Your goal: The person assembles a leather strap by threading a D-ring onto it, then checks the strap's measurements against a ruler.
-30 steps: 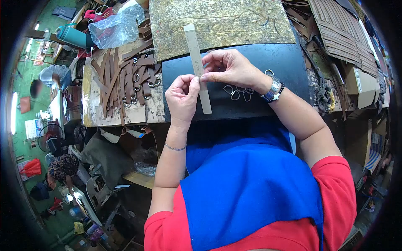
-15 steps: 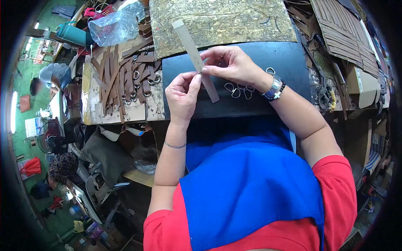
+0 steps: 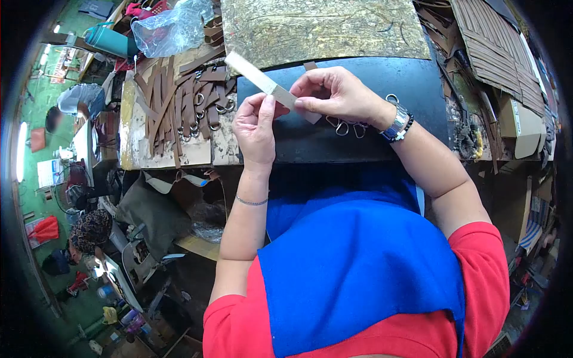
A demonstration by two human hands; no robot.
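A pale, flat strip (image 3: 253, 74) is held slantwise over the black mat (image 3: 370, 83), its upper end pointing to the back left. My left hand (image 3: 255, 124) pinches it near the middle between thumb and fingers. Close by on the right, my right hand (image 3: 341, 98) also has thumb and fingers closed on the strip, nearer its lower end. Several metal rings (image 3: 342, 127) lie on the mat below and beside my right hand, partly covered by it. A small brown piece (image 3: 310, 65) shows just behind my right hand.
Brown strips (image 3: 161, 107) with metal rings are heaped at the left of the bench. Behind the mat lies a worn, mottled board (image 3: 322, 30). A clear plastic bag (image 3: 176, 30) sits back left, ribbed brown strips (image 3: 492, 48) back right. Other people (image 3: 89, 234) are at the far left.
The strip has tilted further to the left, and its paler face now shows. My left hand has moved slightly left and up along it. The brown piece behind my right hand has come into view.
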